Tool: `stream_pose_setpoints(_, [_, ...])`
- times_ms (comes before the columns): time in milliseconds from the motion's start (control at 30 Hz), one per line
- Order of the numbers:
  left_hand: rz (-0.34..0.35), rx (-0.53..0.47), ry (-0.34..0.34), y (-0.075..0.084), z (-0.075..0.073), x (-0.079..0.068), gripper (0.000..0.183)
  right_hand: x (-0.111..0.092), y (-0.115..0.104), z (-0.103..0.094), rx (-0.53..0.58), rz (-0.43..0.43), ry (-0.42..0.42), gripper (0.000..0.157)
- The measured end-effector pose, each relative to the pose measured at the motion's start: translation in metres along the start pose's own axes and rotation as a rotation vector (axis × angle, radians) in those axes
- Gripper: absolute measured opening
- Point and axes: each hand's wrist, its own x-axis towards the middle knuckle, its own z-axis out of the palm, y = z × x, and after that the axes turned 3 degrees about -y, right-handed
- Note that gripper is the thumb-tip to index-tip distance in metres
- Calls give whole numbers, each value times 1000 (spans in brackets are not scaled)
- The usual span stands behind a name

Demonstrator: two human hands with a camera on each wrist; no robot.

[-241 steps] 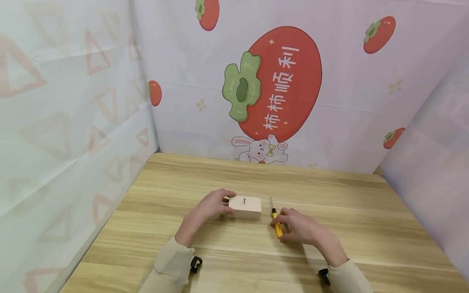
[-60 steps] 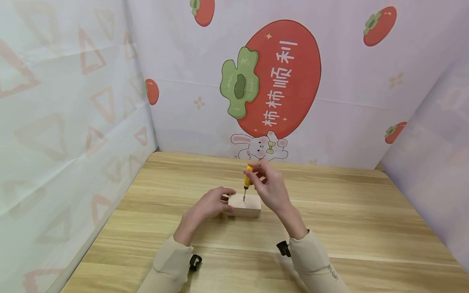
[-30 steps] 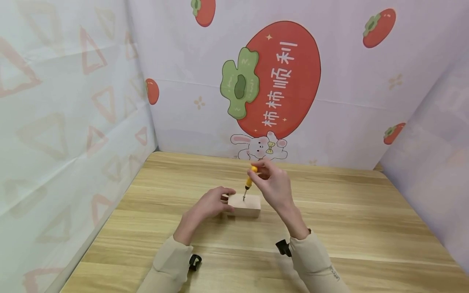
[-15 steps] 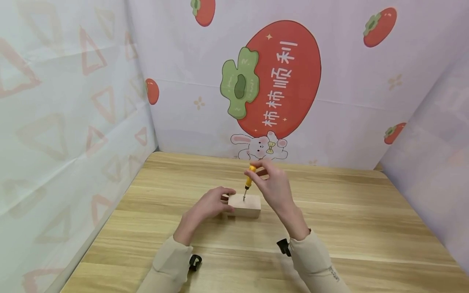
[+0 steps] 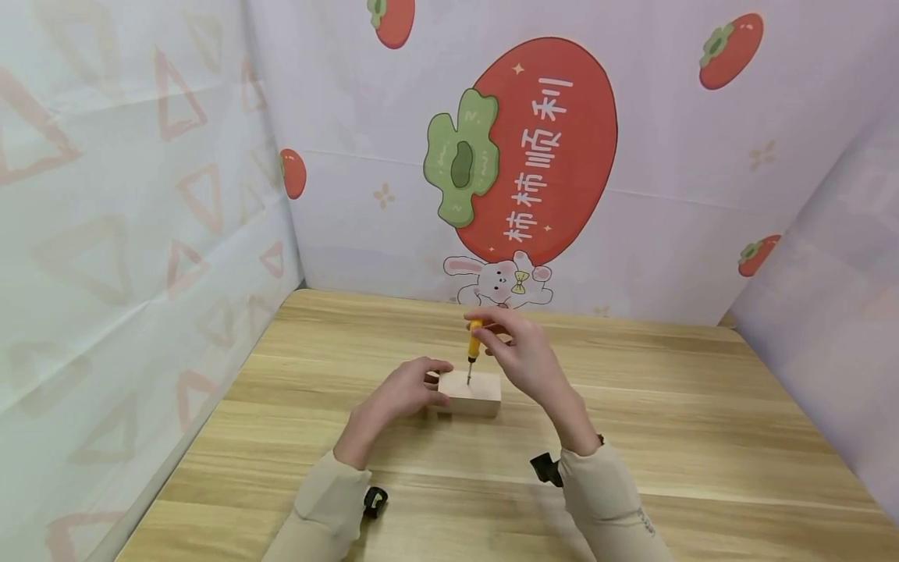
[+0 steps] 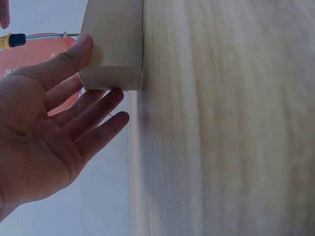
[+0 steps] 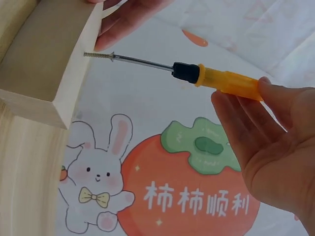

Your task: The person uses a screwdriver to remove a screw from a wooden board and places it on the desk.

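A pale wooden block (image 5: 479, 406) lies on the table, its left end held between the thumb and fingers of my left hand (image 5: 400, 393). In the left wrist view, the thumb of the left hand (image 6: 49, 123) presses the block's upper edge. A metal screw (image 7: 98, 55) stands partly out of the block's top face, threads visible. My right hand (image 5: 525, 355) pinches the yellow handle of a screwdriver (image 5: 474, 345) near its end. The screwdriver's shaft points down and its tip meets the screw head, nearly in line in the right wrist view.
The wood-grain table (image 5: 667, 429) spreads around the block. A printed cloth backdrop (image 5: 358, 226) with persimmons and a rabbit rises behind it, and patterned cloth (image 5: 140, 257) hangs along the left side. Black straps (image 5: 375, 502) sit at the wrists.
Eight seconds ago the screwdriver was on the table right of the block under my right hand; now it stands on the screw. Lately its handle tilts left, more upright, as the right fingers shift.
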Motion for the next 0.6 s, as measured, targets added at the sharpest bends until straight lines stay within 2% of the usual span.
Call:
stream_pose_setpoints(100, [3,5,0,0,0,-1,54,0,3,4,0,-11,20,23])
stream_pose_setpoints(300, [4,13,-1,-1,-1,0,54,0,10,13,-176,-131,124,26])
stream_pose_setpoints(467, [0,13,-2,-2,-1,1,54,1,9,15,-159,-140,166,27])
stream_pose_setpoints(600, [-11,19,-1,-1,0,2,53,2,9,13,-151,-123,148,28])
